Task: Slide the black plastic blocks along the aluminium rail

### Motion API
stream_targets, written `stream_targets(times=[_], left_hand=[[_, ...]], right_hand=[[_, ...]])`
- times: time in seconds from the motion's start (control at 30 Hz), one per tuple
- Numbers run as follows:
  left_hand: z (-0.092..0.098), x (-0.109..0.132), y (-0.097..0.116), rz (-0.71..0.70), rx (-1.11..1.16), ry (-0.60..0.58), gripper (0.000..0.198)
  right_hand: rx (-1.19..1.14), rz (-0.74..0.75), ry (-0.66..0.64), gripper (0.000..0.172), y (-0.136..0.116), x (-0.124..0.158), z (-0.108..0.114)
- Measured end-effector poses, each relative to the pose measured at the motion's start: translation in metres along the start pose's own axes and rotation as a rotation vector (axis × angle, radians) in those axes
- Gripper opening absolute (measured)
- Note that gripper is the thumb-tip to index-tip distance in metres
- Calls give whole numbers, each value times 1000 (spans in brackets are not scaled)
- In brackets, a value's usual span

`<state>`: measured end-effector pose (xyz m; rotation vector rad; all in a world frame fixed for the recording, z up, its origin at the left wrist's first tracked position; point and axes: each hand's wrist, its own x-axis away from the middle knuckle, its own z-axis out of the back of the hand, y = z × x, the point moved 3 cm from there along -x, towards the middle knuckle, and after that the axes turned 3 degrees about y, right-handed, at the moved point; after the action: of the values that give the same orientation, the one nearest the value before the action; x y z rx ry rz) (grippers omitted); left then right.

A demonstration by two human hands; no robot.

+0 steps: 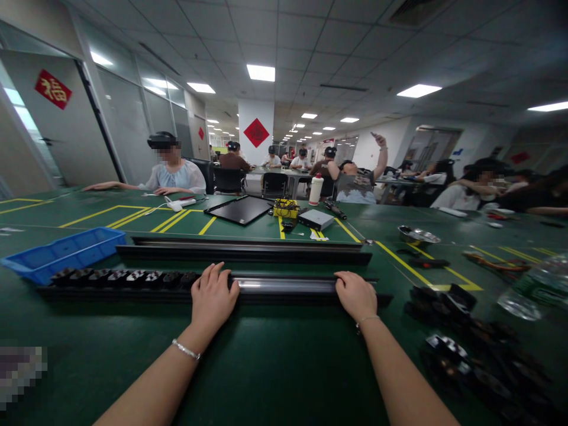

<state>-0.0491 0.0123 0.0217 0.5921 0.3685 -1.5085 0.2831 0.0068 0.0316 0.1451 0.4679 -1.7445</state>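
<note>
While the left hand (213, 297) lies flat on the long black rail (284, 286) with fingers spread and released, the right hand (355, 294) rests on the same rail with fingers bent; if they grasp it, one cannot tell. The rail lies across the green table (275, 367). On its left part small black parts (128, 277) sit in a row, near a blue tray (62, 251). A second rail (244, 251) lies just behind.

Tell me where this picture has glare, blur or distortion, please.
Head view: a bright glare streak lies on the rail between the left hand and the right hand; the black parts and the bottle at the right edge are smeared; the ceiling lights are blown out; lines bow near the edges.
</note>
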Motion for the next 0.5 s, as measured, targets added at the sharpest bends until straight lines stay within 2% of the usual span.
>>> stream_targets(times=[0.5], left_hand=[[-2,-1,1,-16,32,-15,40]], right_hand=[[-13,-2,2,40,-1,0,1]])
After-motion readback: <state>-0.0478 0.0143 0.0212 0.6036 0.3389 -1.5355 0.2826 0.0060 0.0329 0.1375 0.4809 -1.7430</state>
